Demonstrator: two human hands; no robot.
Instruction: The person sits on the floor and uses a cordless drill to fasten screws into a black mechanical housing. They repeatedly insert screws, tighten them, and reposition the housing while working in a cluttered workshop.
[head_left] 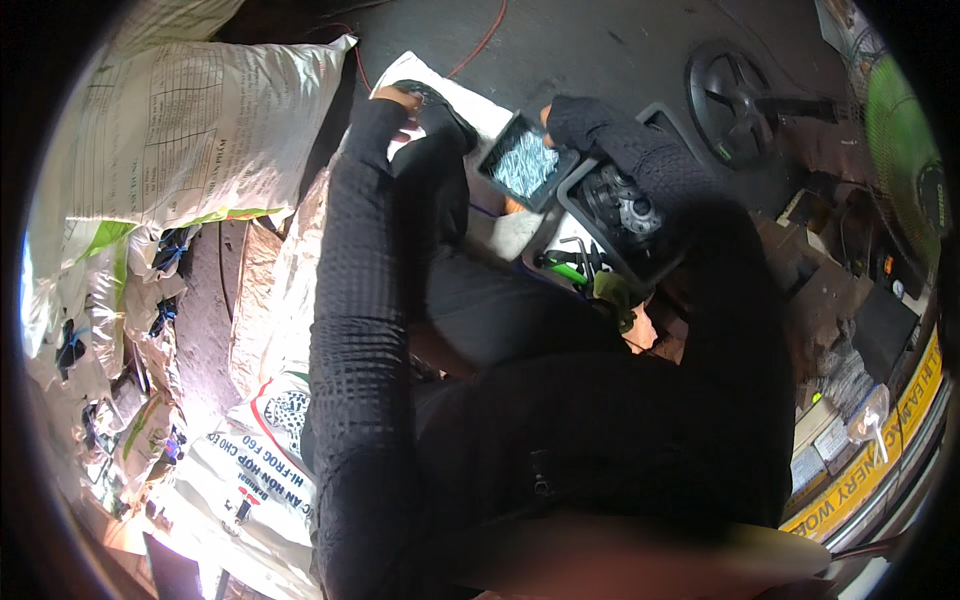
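My left hand (402, 104) is at the top centre, its fingers bent beside a dark curved thing (440, 102) above a white sheet (478, 106). What those fingers hold is hidden. Only a small part of my right hand (546, 116) shows past its black sleeve, at the far rim of a small black tray (487, 165). Many thin silvery metal pieces (525, 166), like screws or nails, fill that tray. Just right of it, under my right forearm, a larger grey-black bin (572, 193) holds dark machined metal parts (630, 208).
A white container (540, 248) with hex keys (578, 245) and a green-handled tool (566, 272) stands nearer me. Big printed sacks (210, 130) crowd the left. A black spoked wheel (728, 100) lies at the far right, near a green fan (900, 150). A red cord (485, 45) crosses the floor.
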